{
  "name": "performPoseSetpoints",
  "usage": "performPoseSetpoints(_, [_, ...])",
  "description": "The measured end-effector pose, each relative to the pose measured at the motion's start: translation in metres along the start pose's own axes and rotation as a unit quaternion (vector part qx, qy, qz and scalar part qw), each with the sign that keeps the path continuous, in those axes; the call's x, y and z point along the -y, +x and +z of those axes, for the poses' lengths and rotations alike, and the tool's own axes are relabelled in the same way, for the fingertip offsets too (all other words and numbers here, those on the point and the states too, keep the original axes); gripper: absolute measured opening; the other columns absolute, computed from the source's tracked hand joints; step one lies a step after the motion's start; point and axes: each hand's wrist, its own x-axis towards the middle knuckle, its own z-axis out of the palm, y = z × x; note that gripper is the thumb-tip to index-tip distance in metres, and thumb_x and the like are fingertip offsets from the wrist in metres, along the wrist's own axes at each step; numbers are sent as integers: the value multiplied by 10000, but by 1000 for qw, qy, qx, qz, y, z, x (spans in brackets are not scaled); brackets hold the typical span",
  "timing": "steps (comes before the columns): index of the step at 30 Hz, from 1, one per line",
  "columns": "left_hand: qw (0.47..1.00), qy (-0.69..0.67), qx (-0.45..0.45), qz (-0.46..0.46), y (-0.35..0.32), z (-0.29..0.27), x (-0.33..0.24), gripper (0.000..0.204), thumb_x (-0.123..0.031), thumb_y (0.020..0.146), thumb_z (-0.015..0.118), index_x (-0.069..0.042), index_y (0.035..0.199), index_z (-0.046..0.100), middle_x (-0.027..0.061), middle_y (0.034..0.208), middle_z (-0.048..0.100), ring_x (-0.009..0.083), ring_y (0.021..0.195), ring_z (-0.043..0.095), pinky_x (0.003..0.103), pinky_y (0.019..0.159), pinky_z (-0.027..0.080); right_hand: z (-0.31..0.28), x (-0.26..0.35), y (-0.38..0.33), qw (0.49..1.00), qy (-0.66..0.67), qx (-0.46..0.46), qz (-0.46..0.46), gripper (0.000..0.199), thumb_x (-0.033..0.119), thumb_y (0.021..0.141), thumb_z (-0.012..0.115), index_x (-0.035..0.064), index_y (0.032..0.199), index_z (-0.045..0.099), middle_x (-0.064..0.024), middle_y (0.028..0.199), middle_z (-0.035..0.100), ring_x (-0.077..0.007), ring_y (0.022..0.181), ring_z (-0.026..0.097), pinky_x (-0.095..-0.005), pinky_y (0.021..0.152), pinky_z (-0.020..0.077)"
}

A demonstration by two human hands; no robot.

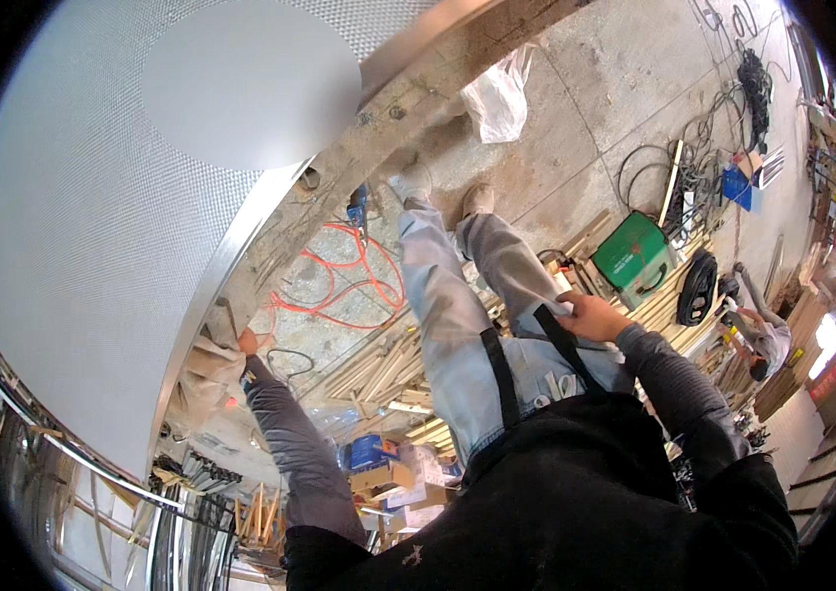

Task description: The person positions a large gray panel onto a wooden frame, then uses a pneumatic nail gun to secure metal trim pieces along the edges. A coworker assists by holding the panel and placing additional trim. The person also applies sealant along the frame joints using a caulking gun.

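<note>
My left hand [248, 342] is at the edge of a large pale textured panel [132, 246], next to a crumpled beige sheet or bag [203, 372]. Its fingers are mostly hidden, so any grip there is unclear. Over my thigh, beside a black strap [558, 340] on my light blue-grey trousers [442, 305], is my right hand [597, 317]. Its fingers are curled; what they hold, if anything, cannot be made out. A worn beam [339, 163] runs along the panel's metal-trimmed edge.
An orange hose [339, 320] loops on the floor by a blue power tool [358, 205]. Wooden strips [368, 364] lie beneath me, with a green case [632, 251] at right. Cables tangle beyond it. Another person [763, 335] bends at far right. A white plastic bag [499, 98] lies ahead.
</note>
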Motion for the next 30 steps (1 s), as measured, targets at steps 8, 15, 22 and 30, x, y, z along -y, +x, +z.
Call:
performPoseSetpoints(8, [1000, -18, 16, -7, -49, -6, -29, 245, -210, 1043, 578, -48, 1095, 754, 70, 888, 772, 242, 735, 750, 427, 712, 653, 18, -7, -18, 996, -57, -65, -24, 532, 449, 993, 671, 93, 1389, 660, -255, 1199, 755, -449, 1114, 722, -520, 964, 563])
performPoseSetpoints(15, [982, -128, -62, -125, -141, -73, 5, 346, -281, 1140, 508, -18, 1152, 733, 104, 906, 776, 284, 801, 779, 466, 718, 690, 24, -33, -4, 994, -86, -63, -26, 586, 408, 977, 707, 35, 1424, 635, -276, 1242, 738, -447, 1165, 706, -501, 989, 560])
performPoseSetpoints(22, [978, -109, -127, -127, -293, -200, 42, 313, -198, 1051, 522, 7, 1083, 756, 110, 927, 768, 261, 860, 766, 453, 804, 680, 9, -55, -16, 982, 182, -17, -42, 685, 499, 947, 762, 14, 1421, 666, -271, 1221, 763, -375, 1143, 744, -429, 1003, 567])
performPoseSetpoints(30, [980, -8, -180, -84, -405, -307, -40, 162, -200, 993, 612, -82, 933, 705, 88, 931, 748, 228, 809, 719, 402, 708, 637, -20, -5, -51, 934, 151, -257, -199, 558, 409, 984, 723, 20, 1380, 660, -260, 1116, 769, -435, 1049, 739, -500, 903, 587])
